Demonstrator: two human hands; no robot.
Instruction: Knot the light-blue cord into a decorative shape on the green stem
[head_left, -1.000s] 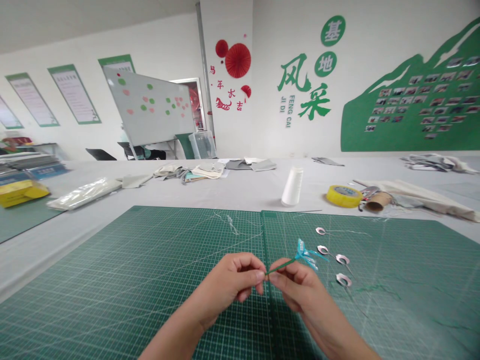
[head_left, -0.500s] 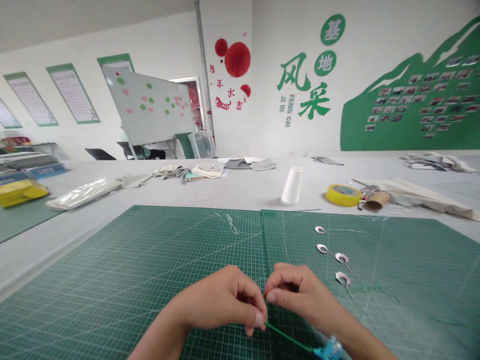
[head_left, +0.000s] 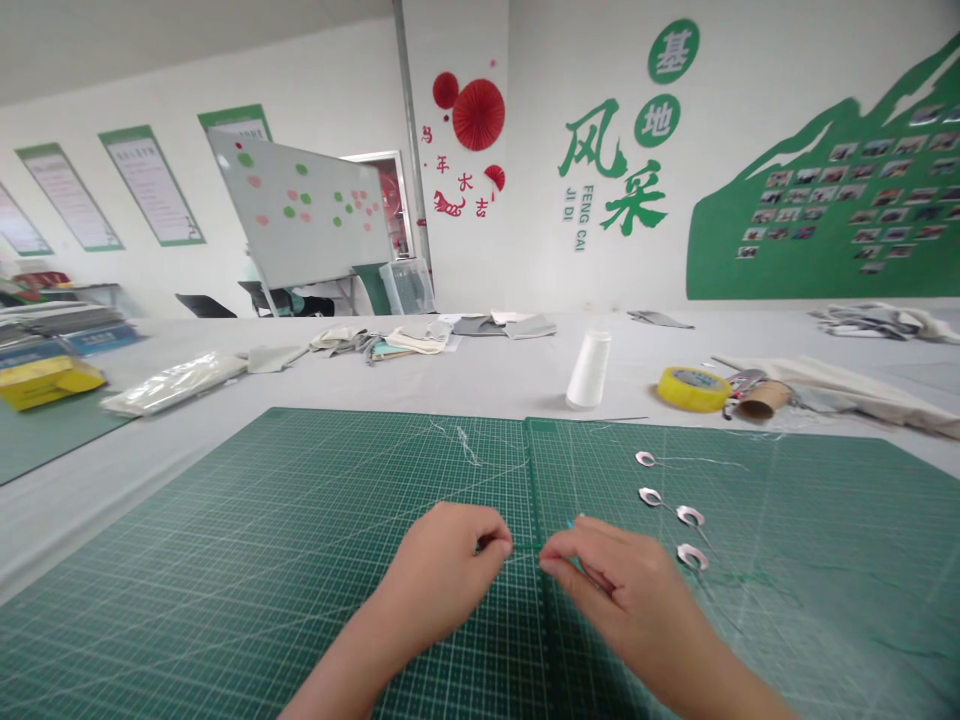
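Observation:
Above the green cutting mat [head_left: 337,520], my left hand [head_left: 452,560] pinches one end of a short stretch of green cord [head_left: 526,547]. The cord runs level across a small gap to the fingertips of my right hand [head_left: 626,580], which are also pinched on it. A bit of light blue [head_left: 576,522] shows just behind my right fingers; most of it is hidden. Right of my hands, several pale oval rings with thin stems, among them one ring [head_left: 691,557], lie on the mat.
Behind the mat stand a white thread cone [head_left: 590,370], a yellow tape roll [head_left: 693,388] and a brown cardboard tube [head_left: 763,400]. Cloth pieces [head_left: 416,340] lie farther back. A plastic-wrapped packet [head_left: 176,384] and a yellow box [head_left: 49,382] are at left.
Both hands have risen slightly and moved apart, with the cord now level between them. The light blue piece, earlier hanging below by my right wrist, now shows behind my right fingers.

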